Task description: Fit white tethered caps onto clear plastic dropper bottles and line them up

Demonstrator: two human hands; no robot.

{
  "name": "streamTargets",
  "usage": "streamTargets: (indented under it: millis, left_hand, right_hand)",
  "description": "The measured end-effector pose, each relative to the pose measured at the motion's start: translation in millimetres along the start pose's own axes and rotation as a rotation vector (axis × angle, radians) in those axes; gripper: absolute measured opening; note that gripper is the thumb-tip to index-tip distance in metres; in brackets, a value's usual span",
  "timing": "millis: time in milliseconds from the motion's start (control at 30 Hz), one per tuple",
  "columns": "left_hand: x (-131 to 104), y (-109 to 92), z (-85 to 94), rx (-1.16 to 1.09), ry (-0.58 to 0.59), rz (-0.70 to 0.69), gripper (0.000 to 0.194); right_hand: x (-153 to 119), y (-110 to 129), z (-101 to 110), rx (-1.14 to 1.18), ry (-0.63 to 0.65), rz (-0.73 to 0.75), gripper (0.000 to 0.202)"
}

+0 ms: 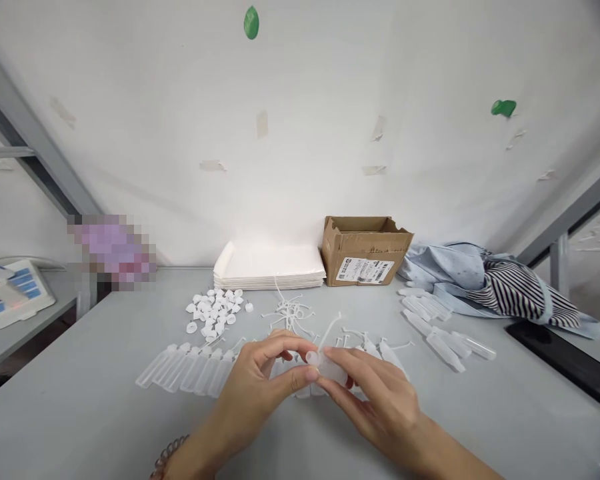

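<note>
In front of me, my left hand (267, 380) pinches a small round white cap (312, 359) between thumb and forefinger. My right hand (380, 393) is closed around a translucent plastic bottle (333, 371), mostly covered by the fingers. The cap and the bottle meet between my hands; whether they are joined is hidden. A thin white strap with a small crossbar end (331, 329) sticks up from this spot. Behind and beside the hands lies a row of similar translucent bottles (193, 370), several with thin straps at their necks. Their middle part is hidden behind my hands.
Loose white caps (213, 310) lie in a pile at the back left, beside a heap of thin white straps (291, 312). A stack of white envelopes (270, 267) and an open cardboard box (365, 253) stand by the wall. More bottles (445, 343), cloth (480, 273) and a black phone-like slab (565, 363) lie right.
</note>
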State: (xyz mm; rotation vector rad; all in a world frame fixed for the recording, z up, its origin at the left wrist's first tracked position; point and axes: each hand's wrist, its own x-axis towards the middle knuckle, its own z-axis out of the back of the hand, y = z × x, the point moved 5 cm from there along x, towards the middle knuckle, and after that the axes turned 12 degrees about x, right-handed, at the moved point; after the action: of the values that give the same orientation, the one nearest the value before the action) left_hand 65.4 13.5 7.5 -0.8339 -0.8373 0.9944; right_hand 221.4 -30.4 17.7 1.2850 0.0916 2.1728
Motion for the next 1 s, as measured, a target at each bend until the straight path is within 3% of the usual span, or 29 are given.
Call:
streamTargets:
  millis: [133, 233, 300, 433, 533, 700, 867, 1000]
  left_hand:
    - [-0.3, -1.8, -2.0, 0.017, -0.013, -0.058, 0.011]
    - [-1.3, -1.7, -3.1, 0.087, -0.020, -0.096, 0.015]
    - [-3.0, -1.3, -3.3, 0.161, -0.030, -0.110, 0.020]
    - [-7.3, -1.0, -2.7, 0.294, -0.072, -0.124, 0.029]
    - [-9.4, -2.6, -1.9, 0.337, -0.117, -0.167, 0.022]
    - [-11.6, -6.6, -2.1, 0.371, -0.172, -0.185, 0.020]
    - [-13.6, -6.7, -1.7, 0.277, -0.228, 0.045, 0.024]
    - [-12.3, -4.2, -1.4, 0.226, -0.174, 0.160, 0.030]
  right_hand:
    - [3.9, 2.4, -1.3, -0.015, 0.020, 0.096, 0.036]
    - [4.0, -3.2, -0.7, 0.061, 0.006, 0.013, 0.035]
    - [4.5, -12.5, 1.8, 0.213, -0.041, -0.179, 0.029]
    - [1.3, -34.2, -3.9, 0.807, -0.064, -0.789, 0.023]
    - [2.5, -37.6, -5.6, 1.146, -0.090, -0.998, 0.025]
    - [5.7, -39.0, -0.9, 1.365, -0.117, -1.070, 0.017]
    - [6.5, -36.1, -4.7, 1.514, -0.082, -1.115, 0.014]
    - [6.1, -34.1, -9.1, 1.554, -0.044, -1.101, 0.017]
